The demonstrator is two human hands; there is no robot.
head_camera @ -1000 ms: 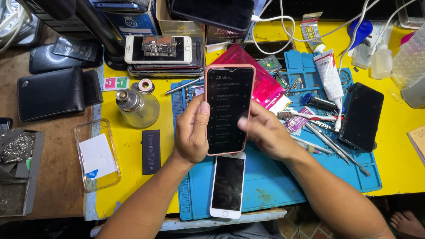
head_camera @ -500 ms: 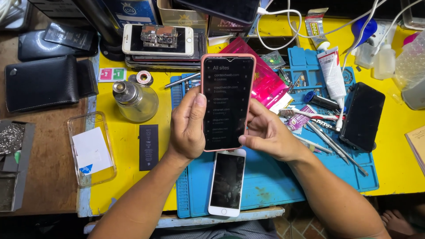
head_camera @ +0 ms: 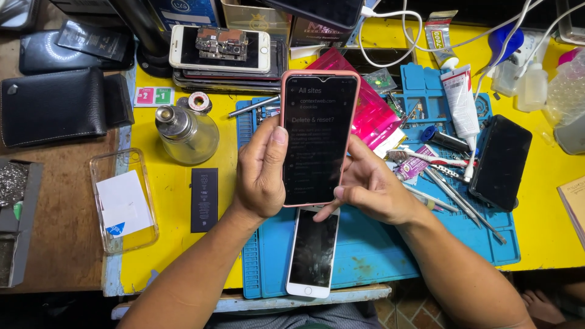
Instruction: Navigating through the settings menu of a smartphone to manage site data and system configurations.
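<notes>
While both hands close around it, the pink-cased smartphone with a lit dark screen (head_camera: 319, 137) stands lengthwise above the blue silicone work mat (head_camera: 390, 256). The left hand (head_camera: 261, 170) grips its left edge, thumb laid on the glass; the right hand (head_camera: 372, 186) cups the right edge and lower corner from behind.

Just below the pink-cased phone, a white smartphone with a dark screen (head_camera: 312, 250) lies flat on the mat, reaching nearly to the mat's near edge. Behind the phone, a glossy magenta foil packet (head_camera: 372, 109) juts out to its right. Further right lie a white glue tube (head_camera: 461, 100), loose metal tools and a black phone (head_camera: 501, 161). Left of the phone, a black rectangular battery (head_camera: 204, 200) lies on open yellow tabletop, beside a round glass bottle (head_camera: 186, 135); two small square stickers, red and green (head_camera: 154, 96), sit above that, and a clear phone case (head_camera: 124, 200) overhangs the yellow edge.
</notes>
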